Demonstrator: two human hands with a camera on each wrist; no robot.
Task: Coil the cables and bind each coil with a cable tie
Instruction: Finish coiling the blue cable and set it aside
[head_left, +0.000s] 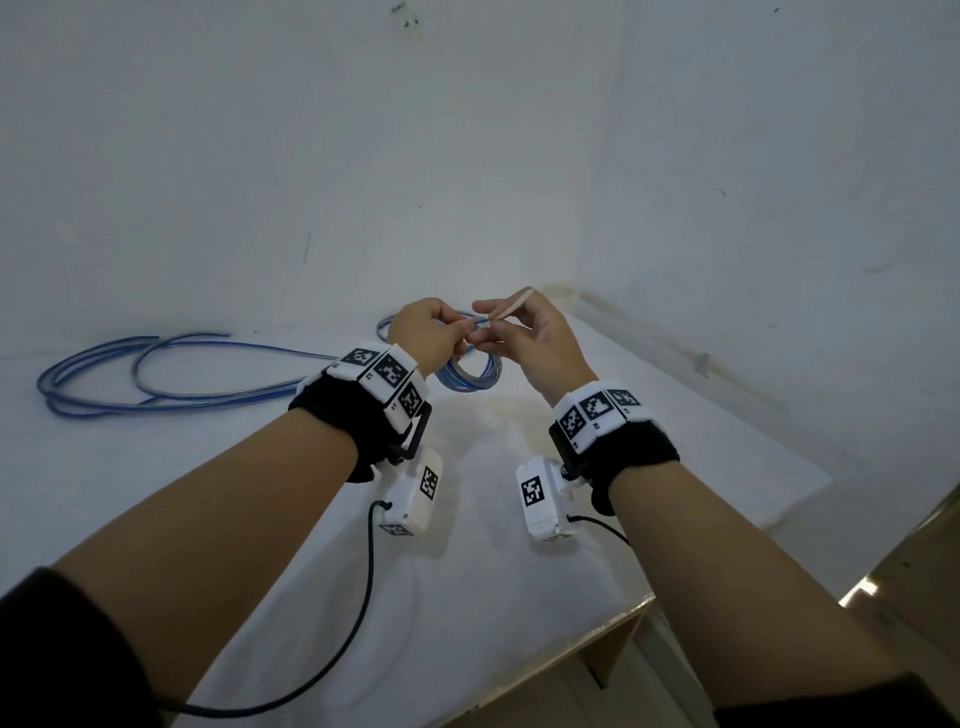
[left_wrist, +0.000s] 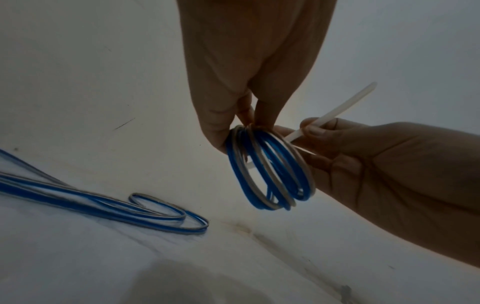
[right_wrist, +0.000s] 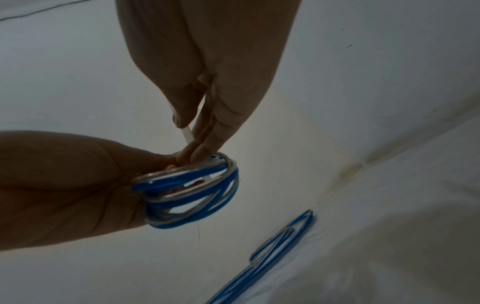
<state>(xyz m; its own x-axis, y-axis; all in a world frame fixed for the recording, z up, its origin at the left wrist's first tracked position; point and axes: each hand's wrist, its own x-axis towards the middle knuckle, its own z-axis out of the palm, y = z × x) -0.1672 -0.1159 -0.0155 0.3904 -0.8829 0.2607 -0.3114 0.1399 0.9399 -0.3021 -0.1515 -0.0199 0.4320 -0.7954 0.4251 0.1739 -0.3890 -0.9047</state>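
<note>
Both hands worked above the surface (head_left: 519, 519): left hand (head_left: 423, 332) pinched the blue coil (left_wrist: 270, 170) together so right hand (head_left: 540, 338), gripping the cable tie (left_wrist: 335, 117), could thread it.

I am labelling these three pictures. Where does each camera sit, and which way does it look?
Head: looks forward and down at both forearms, left hand, right hand, table.
Left wrist: looks along the left hand to the blue-and-white cable coil.
Right wrist: looks along the right hand to the white cable tie.
All share the coil.
</note>
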